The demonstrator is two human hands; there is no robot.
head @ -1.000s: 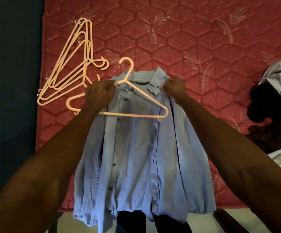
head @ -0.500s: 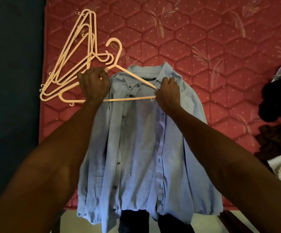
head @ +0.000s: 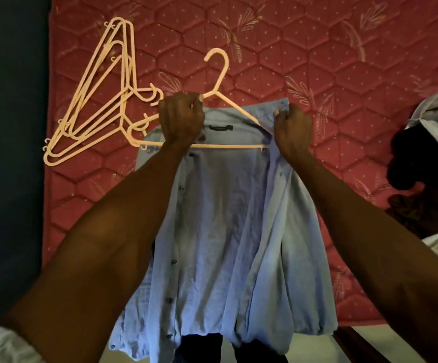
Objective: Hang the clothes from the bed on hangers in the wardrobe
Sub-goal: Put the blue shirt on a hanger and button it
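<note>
Head view: left hand (head: 181, 117) gripping hanger (head: 228, 146) over shirt (head: 220, 218), right hand (head: 292, 129) pinching its collar.

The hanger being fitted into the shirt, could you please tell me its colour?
Pale peach-pink plastic; the hanger shows in the head view.

Bare forearms; white sleeve (head: 0, 344), perhaps, left arm.

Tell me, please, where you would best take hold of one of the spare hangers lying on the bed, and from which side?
I would probably grip the spare hangers at the hooks, which stick out to the right of the stack beside the left hand. Come from above: they lie flat on the mattress, and only the hooks stand free of the nested frames.
</note>
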